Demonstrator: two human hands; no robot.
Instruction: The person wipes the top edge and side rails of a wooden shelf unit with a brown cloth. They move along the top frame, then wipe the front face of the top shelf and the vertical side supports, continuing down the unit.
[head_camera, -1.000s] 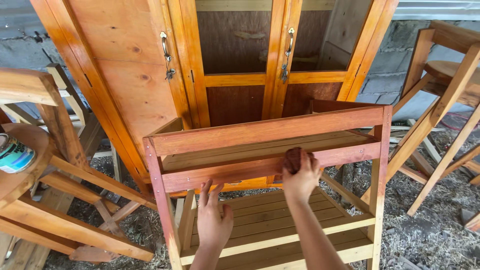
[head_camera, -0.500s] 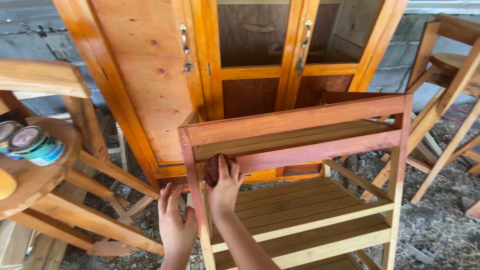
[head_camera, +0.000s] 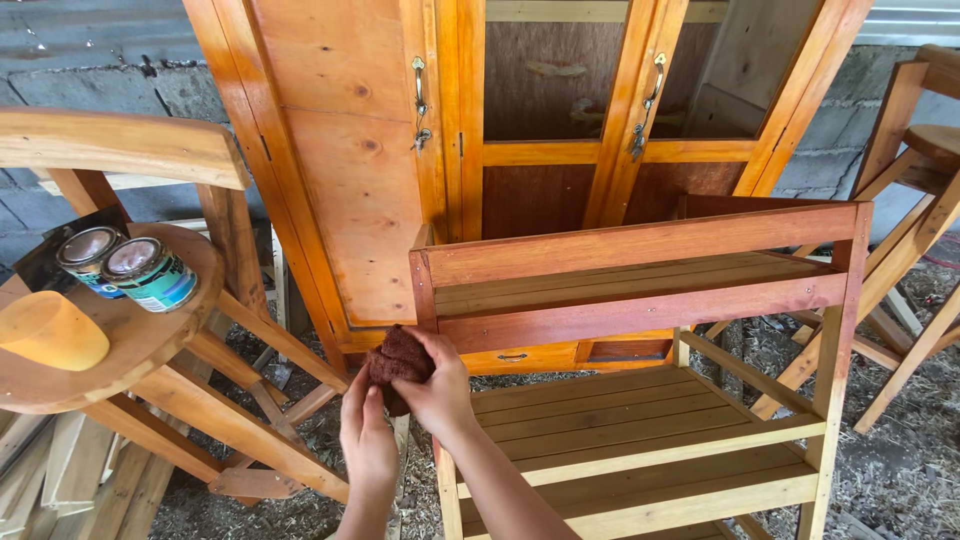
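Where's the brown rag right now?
In the head view, the brown rag sits low and left of centre, held in both hands at the left front post of the wooden shelf rack.

Two round cans stand side by side, touching, on the round wooden stool seat (head_camera: 150, 335) at the left, near its back edge. The left can (head_camera: 88, 258) has a shiny metal lid and a label with blue. The right can (head_camera: 150, 272) has the same lid; its label is green, white and blue.
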